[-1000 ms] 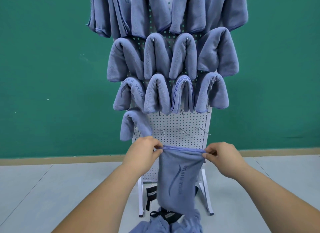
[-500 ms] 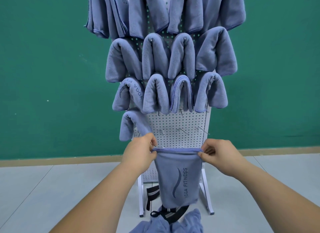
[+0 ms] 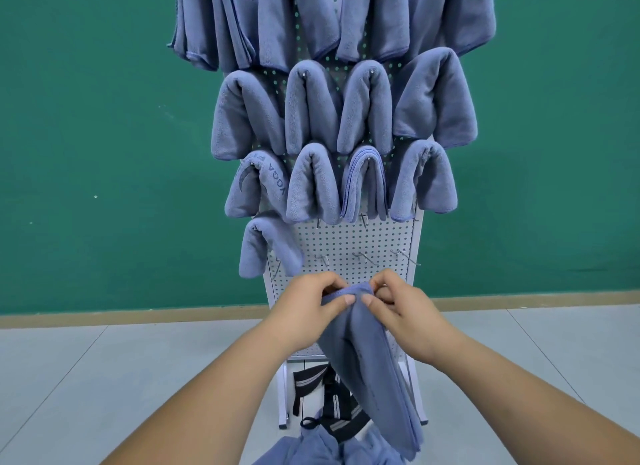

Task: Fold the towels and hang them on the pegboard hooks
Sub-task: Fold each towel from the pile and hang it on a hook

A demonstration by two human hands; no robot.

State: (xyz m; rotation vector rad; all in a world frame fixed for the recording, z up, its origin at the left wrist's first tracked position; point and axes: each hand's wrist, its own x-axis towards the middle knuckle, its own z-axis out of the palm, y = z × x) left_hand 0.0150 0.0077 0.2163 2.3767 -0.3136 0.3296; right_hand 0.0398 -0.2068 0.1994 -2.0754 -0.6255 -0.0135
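A blue-grey towel (image 3: pixel 370 371) hangs folded lengthwise in front of the white pegboard (image 3: pixel 349 243). My left hand (image 3: pixel 304 309) and my right hand (image 3: pixel 401 312) meet at its top edge, and each pinches the towel there. Several folded towels (image 3: pixel 311 111) of the same colour hang on hooks in rows over the upper board. One more hung towel (image 3: pixel 266 246) sits alone at the left of a lower row. Bare metal hooks (image 3: pixel 363 257) stick out of the board just above my hands.
The pegboard stands on a white frame (image 3: pixel 284 395) on a grey floor, against a green wall (image 3: pixel 104 153). A heap of loose towels (image 3: pixel 318 447) lies at the bottom edge, with a dark strap (image 3: pixel 332 399) behind it.
My hands have come together from a wide spread, bringing the two top corners of the towel to each other. The towel now hangs narrower and folded in half, its printed side turned inward.
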